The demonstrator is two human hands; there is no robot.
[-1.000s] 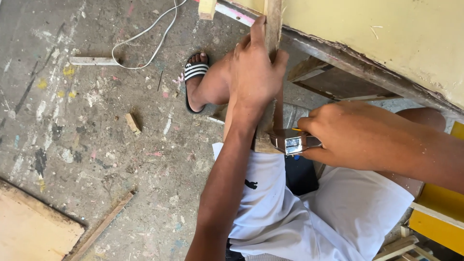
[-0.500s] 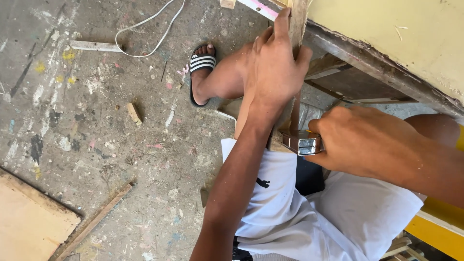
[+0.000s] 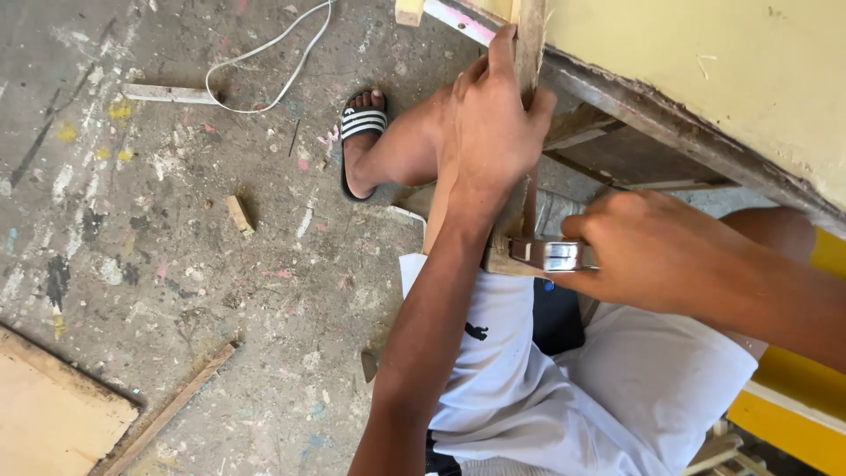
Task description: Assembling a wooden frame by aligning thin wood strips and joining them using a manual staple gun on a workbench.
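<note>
The left hand is clenched around a thin, rough wooden strip that stands nearly upright against the worn, dark edge of a pale yellow board. The strip is narrow and flat, with weathered grey-brown grain; its lower length runs down behind the wrist. The right hand grips a shiny metal tool, boxy and chrome-bright, whose nose is pressed against the strip's lower part, just beside a small pale block of wood. What kind of tool it is cannot be told, as the fingers cover most of it.

Below the hands lie white shorts, smooth cloth with soft folds. A foot in a black slide sandal with white stripes rests on the concrete floor, which is grey, gritty and flecked with paint and sawdust. A white cable loops near a flat offcut, a small wood chip lies apart, and a plywood sheet fills the lower left corner.
</note>
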